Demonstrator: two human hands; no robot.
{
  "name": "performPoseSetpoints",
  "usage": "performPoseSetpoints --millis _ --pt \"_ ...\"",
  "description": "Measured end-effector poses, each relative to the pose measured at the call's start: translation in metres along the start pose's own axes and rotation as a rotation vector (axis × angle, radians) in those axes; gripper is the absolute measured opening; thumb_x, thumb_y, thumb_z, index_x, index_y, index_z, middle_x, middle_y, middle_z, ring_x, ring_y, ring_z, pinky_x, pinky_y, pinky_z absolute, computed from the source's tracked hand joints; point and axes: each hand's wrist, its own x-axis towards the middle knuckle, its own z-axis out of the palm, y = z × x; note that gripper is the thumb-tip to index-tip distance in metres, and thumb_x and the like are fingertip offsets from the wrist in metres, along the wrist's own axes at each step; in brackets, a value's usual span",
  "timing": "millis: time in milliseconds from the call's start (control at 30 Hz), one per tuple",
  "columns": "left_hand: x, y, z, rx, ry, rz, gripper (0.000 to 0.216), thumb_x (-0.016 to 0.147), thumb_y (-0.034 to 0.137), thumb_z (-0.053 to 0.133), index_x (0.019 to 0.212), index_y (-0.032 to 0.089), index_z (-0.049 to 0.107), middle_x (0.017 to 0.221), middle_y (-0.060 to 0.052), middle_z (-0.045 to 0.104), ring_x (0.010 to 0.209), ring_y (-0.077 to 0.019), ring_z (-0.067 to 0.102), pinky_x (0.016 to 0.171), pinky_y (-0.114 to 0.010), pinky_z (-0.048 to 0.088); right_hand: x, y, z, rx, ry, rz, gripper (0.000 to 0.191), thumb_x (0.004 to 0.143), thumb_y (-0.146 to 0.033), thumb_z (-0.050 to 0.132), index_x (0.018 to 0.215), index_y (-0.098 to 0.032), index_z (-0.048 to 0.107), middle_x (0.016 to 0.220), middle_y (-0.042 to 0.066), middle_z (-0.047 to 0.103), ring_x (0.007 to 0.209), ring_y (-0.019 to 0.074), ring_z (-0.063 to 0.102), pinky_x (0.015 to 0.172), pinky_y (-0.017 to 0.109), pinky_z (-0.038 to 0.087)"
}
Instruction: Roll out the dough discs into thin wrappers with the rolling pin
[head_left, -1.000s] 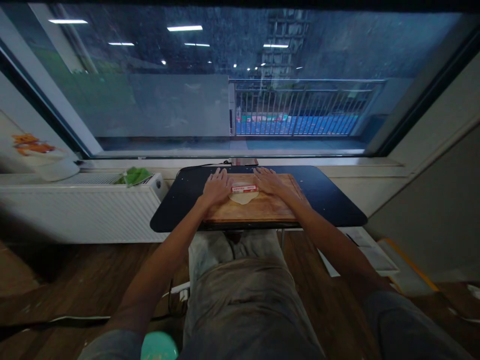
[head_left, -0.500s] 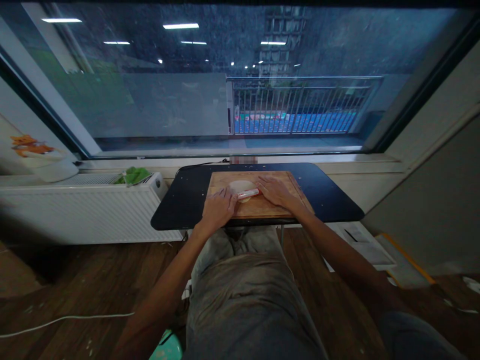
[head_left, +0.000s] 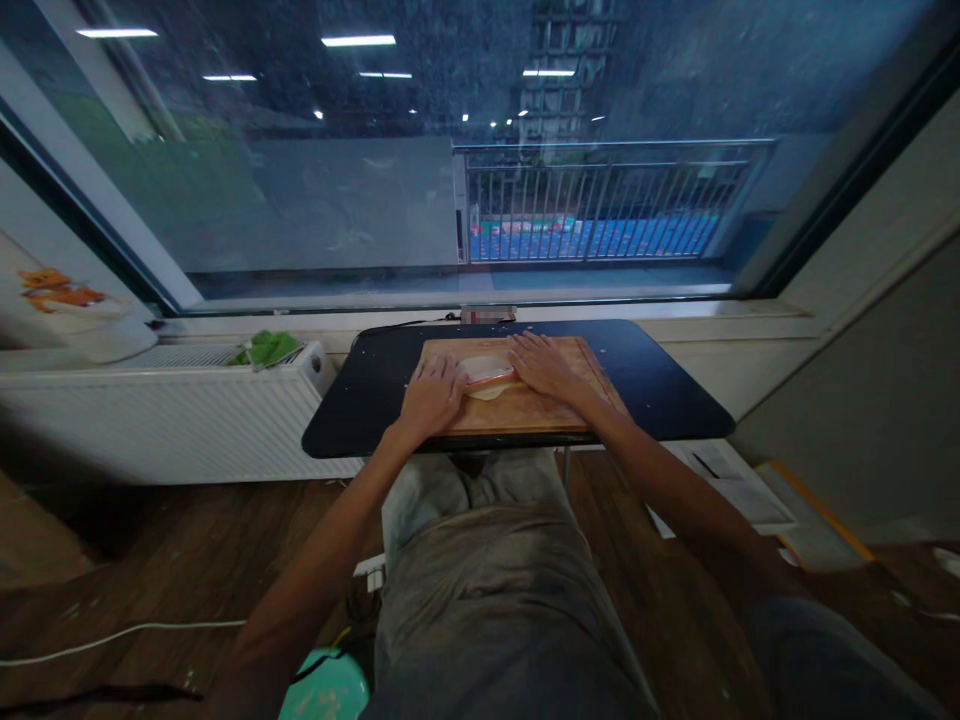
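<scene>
A flat, pale round of dough (head_left: 489, 391) lies on a wooden cutting board (head_left: 525, 412). Across the dough runs a short white-and-red roller (head_left: 491, 377), its ends under my two hands. My left hand (head_left: 435, 388) rests palm down over the roller's left end, fingers stretched forward and not wrapped round it. On the other end lies my right hand (head_left: 541, 362), also flat, with its fingers extended toward the window. Dough shows on both the far and near sides of the roller. The palms hide the roller's ends.
The board sits on a small black folding table (head_left: 660, 390) against the window sill. To the left is a white radiator (head_left: 165, 420) with a green cloth (head_left: 271, 348) and a white pot (head_left: 97, 335). A turquoise stool (head_left: 330, 688) and a white cable (head_left: 135, 630) are on the floor.
Both hands have moved slightly forward, away from my body, and the roller has turned with them. More dough shows on its near side. The view has tilted a little downward.
</scene>
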Motion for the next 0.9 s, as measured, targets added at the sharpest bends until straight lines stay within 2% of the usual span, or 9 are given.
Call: performPoseSetpoints --millis 133,233,367,467,600,700,800,900 --pt "0.029 -0.017 -0.002 0.045 -0.088 -0.006 0.049 0.118 0.035 0.032 0.15 0.017 0.064 0.168 -0.019 0.06 0.167 -0.0375 0.042 0.132 -0.068 0.038 0.028 -0.001 0.004 -0.002 0.009 0.062 0.058 0.119 -0.036 0.03 0.165 -0.013 0.058 0.165 0.018 0.064 0.157 0.0346 0.054 0.13 0.058 0.041" --pt "0.037 -0.024 -0.002 0.079 -0.152 0.031 0.045 0.117 0.031 0.035 0.147 0.017 0.066 0.167 -0.021 0.059 0.165 -0.0404 0.043 0.127 -0.072 0.043 0.043 0.002 0.005 0.0 -0.033 0.059 0.057 0.119 -0.038 0.033 0.163 -0.017 0.06 0.164 0.016 0.064 0.154 0.0343 0.056 0.126 0.058 0.046" --pt "0.023 -0.019 0.004 0.017 -0.106 0.116 0.045 0.117 0.034 0.036 0.149 0.016 0.063 0.16 -0.023 0.064 0.159 -0.036 0.053 0.128 -0.063 0.046 0.048 0.007 0.006 -0.019 -0.058 -0.04 0.052 0.116 -0.033 0.043 0.164 -0.02 0.061 0.167 0.012 0.063 0.157 0.0332 0.054 0.129 0.055 0.043" --pt "0.007 -0.005 0.008 -0.027 -0.05 0.082 0.053 0.119 0.039 0.032 0.154 0.012 0.06 0.163 -0.025 0.062 0.161 -0.0344 0.052 0.13 -0.057 0.044 0.046 0.012 0.008 0.009 -0.079 -0.108 0.052 0.113 -0.027 0.049 0.162 -0.024 0.064 0.168 0.009 0.062 0.157 0.0322 0.056 0.13 0.053 0.044" --pt "-0.007 0.015 0.004 -0.035 -0.019 0.042 0.063 0.12 0.045 0.023 0.16 0.008 0.055 0.165 -0.025 0.061 0.162 -0.0356 0.051 0.13 -0.055 0.045 0.04 0.019 0.011 0.055 -0.112 -0.098 0.052 0.114 -0.025 0.045 0.162 -0.022 0.064 0.166 0.01 0.064 0.153 0.0305 0.06 0.128 0.05 0.049" --pt "-0.012 0.025 -0.003 -0.029 -0.028 0.054 0.065 0.12 0.046 0.022 0.161 0.008 0.055 0.165 -0.024 0.062 0.161 -0.0355 0.053 0.129 -0.053 0.046 0.032 0.023 0.012 0.079 -0.102 -0.145 0.05 0.113 -0.022 0.043 0.157 -0.019 0.068 0.162 0.013 0.067 0.151 0.0307 0.063 0.127 0.053 0.05" --pt "-0.017 0.031 -0.006 -0.015 -0.029 0.064 0.066 0.119 0.046 0.024 0.164 0.006 0.053 0.168 -0.026 0.058 0.161 -0.0378 0.052 0.13 -0.057 0.045 0.023 0.024 0.011 0.068 -0.07 -0.167 0.049 0.111 -0.019 0.045 0.154 -0.013 0.069 0.16 0.019 0.066 0.15 0.0319 0.063 0.127 0.054 0.05" --pt "-0.024 0.038 -0.003 -0.01 -0.009 0.077 0.069 0.118 0.049 0.028 0.169 0.006 0.046 0.172 -0.028 0.052 0.165 -0.0401 0.047 0.132 -0.061 0.042 0.012 0.026 0.011 0.052 -0.073 -0.141 0.051 0.111 -0.017 0.044 0.156 -0.01 0.067 0.163 0.02 0.064 0.155 0.0314 0.059 0.13 0.054 0.048"
